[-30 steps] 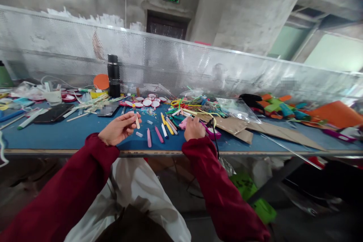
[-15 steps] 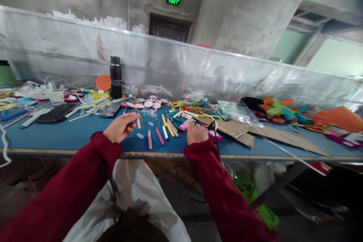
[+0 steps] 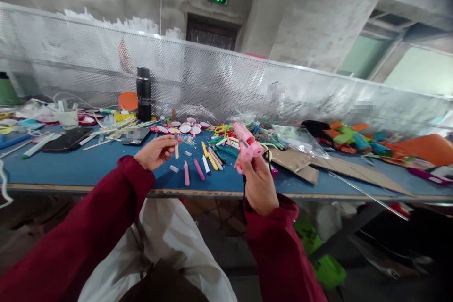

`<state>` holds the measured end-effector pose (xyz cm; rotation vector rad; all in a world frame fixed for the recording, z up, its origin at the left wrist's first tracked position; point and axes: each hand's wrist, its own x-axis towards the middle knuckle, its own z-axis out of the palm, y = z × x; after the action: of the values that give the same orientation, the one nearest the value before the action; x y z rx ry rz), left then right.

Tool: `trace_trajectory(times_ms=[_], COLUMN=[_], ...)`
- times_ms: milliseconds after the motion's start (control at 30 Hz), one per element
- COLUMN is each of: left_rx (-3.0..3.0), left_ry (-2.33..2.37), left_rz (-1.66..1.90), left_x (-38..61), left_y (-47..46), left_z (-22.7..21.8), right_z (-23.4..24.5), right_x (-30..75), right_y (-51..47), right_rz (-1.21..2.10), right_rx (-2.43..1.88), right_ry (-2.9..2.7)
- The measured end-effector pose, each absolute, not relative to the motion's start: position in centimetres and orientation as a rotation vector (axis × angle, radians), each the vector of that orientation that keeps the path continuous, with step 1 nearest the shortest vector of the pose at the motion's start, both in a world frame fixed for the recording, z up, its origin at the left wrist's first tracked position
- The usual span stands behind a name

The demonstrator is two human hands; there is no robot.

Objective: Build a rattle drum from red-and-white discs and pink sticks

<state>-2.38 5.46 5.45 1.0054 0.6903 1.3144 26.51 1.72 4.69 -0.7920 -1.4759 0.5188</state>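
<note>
My left hand [image 3: 155, 152] pinches a small wooden craft stick [image 3: 177, 152] upright between thumb and fingertips, above the blue table; its upper end looks yellow and blue. Raised over the table edge, my right hand [image 3: 261, 185] is wrapped round a pink glue gun [image 3: 242, 134], nose pointing up and to the left. A dark cord hangs below that hand. Between the hands lie a pink marker [image 3: 187, 173], a magenta marker [image 3: 199, 170] and several yellow, white and green ones. Two small clear caps [image 3: 174, 169] rest beside them.
Red-rimmed white discs [image 3: 184, 128] and a black bottle [image 3: 143, 94] stand behind. To the left are a phone [image 3: 67, 139], wooden sticks and a cup [image 3: 68, 118]. Cardboard strips [image 3: 361, 177], tangled pipe cleaners and a thin metal rod [image 3: 368, 196] are on the right. A perforated metal screen [image 3: 219, 80] borders the back.
My right hand has lifted the pink glue gun off the table and turned it nose-up. My left hand has shifted slightly right, still pinching the craft stick.
</note>
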Motion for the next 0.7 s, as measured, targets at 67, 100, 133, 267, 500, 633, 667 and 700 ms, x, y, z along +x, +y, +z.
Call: trace_trajectory(times_ms=[67, 100, 133, 267, 500, 633, 667, 700], left_rx=[1.004, 1.001, 0.995, 0.955, 0.974, 0.998, 1.002, 1.006], left_ry=[0.648, 0.627, 0.606, 0.501, 0.533, 0.558, 0.55, 0.539], left_rz=[1.269, 1.243, 1.218, 1.154, 1.251, 1.284, 1.28, 1.274], left_x=[-2.2, -2.2, -2.2, -2.5, -2.7, -2.7, -2.7, -2.7], left_y=[5.7, 5.8, 5.9, 6.2, 6.3, 6.3, 6.3, 6.3], left_z=[5.6, 5.6, 5.5, 4.8, 4.1, 4.2, 4.2, 4.2], right_z=[4.3, 4.0, 3.7, 2.4, 0.0, -0.5, -0.6, -0.6], right_x=[25.1, 24.4, 23.7, 21.5, 20.0, 20.1, 20.2, 20.3], right_y=[0.0, -0.7, -1.3, -2.5, -3.1, -3.6, -3.7, -3.8], right_rz=[0.831, 0.955, 1.065, 1.393, 1.617, 1.635, 1.636, 1.636], right_rx=[-0.658, -0.606, -0.562, -0.47, -0.393, -0.403, -0.407, -0.409], right_ry=[-1.337, -1.283, -1.245, -1.147, -1.124, -1.164, -1.163, -1.16])
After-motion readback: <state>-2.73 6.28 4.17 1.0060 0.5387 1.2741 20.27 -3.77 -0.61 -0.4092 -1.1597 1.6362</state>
